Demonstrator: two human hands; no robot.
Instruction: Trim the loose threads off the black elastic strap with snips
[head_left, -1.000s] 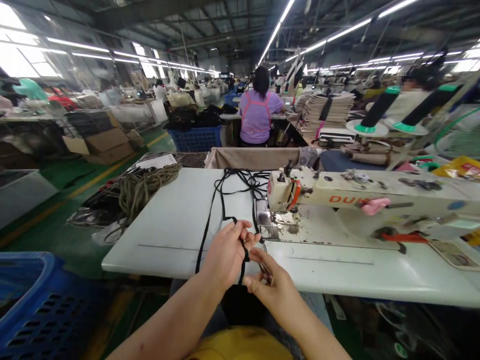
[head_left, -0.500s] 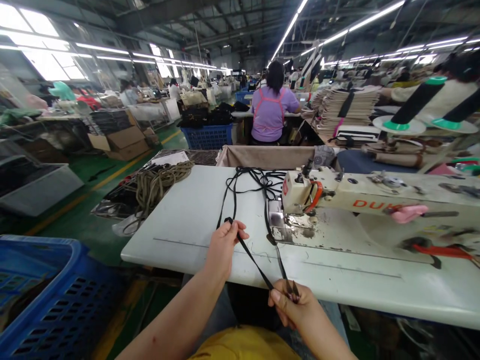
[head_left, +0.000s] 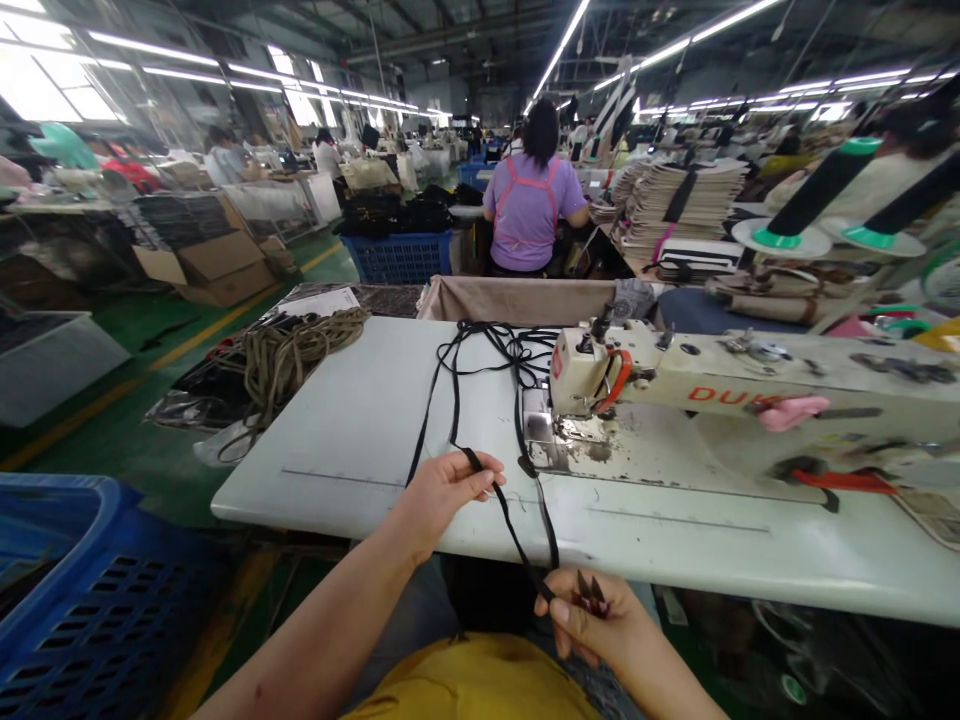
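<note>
Over the front of the white sewing table [head_left: 322,420], my left hand [head_left: 448,492] is closed, pinching a black strap [head_left: 512,528] between thumb and fingers. The strap runs down from there to my right hand [head_left: 592,620], closed on it at the table's front edge. Small thread snips [head_left: 590,592] are also tucked in my right hand, their blades pointing up. A second length of strap rises from the right hand past a dark piece on the table. More strap lies in loose loops [head_left: 499,345] beside the sewing machine head [head_left: 592,370].
Olive straps [head_left: 300,355] are heaped left of the table. A blue plastic basket [head_left: 112,600] stands at the lower left. Black thread cones [head_left: 814,200] rise behind the machine. A fabric-lined bin [head_left: 517,298] adjoins the table's back, with a person in purple [head_left: 531,205] seated beyond.
My left hand has come slightly lower, and its fingers now lie more sideways across the strap. The right hand keeps the strap and snips. The whole view has shifted a little.
</note>
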